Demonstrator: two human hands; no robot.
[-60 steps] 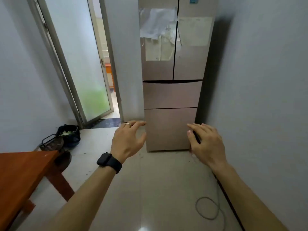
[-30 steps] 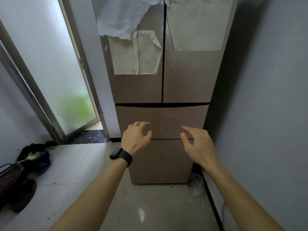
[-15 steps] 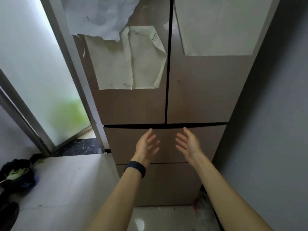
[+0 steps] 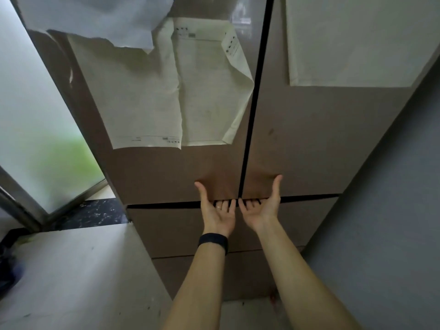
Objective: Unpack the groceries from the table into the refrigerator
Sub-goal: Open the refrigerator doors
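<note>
Fingers [image 4: 225, 206] of left hand [image 4: 217, 217] go palm-up into the dark slot [image 4: 166, 206] under the left upper door [image 4: 166, 172]. Right hand [image 4: 262, 210] does the same under the right upper door [image 4: 309, 151]. The hands sit side by side, one on each side of the vertical seam. Fingertips are hidden inside the slot, so I can't tell if they curl behind the door edges or just lie flat. Both thumbs point up. Whether they touch the door faces is unclear.

Left hand has a thin ring [image 4: 218, 207] on one finger and a black band [image 4: 213, 241] on the wrist. Both forearms are bare.

Refrigerator [image 4: 273, 234] fills the centre of the view. It is brown, with both upper doors closed. Below the slot is a closed drawer [image 4: 171, 229], then a second one [image 4: 238, 277].

Left door has a creased cream sheet [image 4: 147, 103] with a folded right corner. It carries small printed lines along the top and bottom, too blurred to read. A white sheet [image 4: 95, 17] overlaps its top. Right door has another pale sheet [image 4: 357, 39], with no legible text. No brand mark is readable.

Frosted glass door [image 4: 35, 115] is to the left, with a green blur behind it. A dark speckled threshold [image 4: 95, 213] runs at its foot. Grey wall [image 4: 392, 210] is just beside the fridge on the right. Pale tiled floor [image 4: 71, 270] is below, with a dark bag [image 4: 7, 265] at its left edge.
</note>
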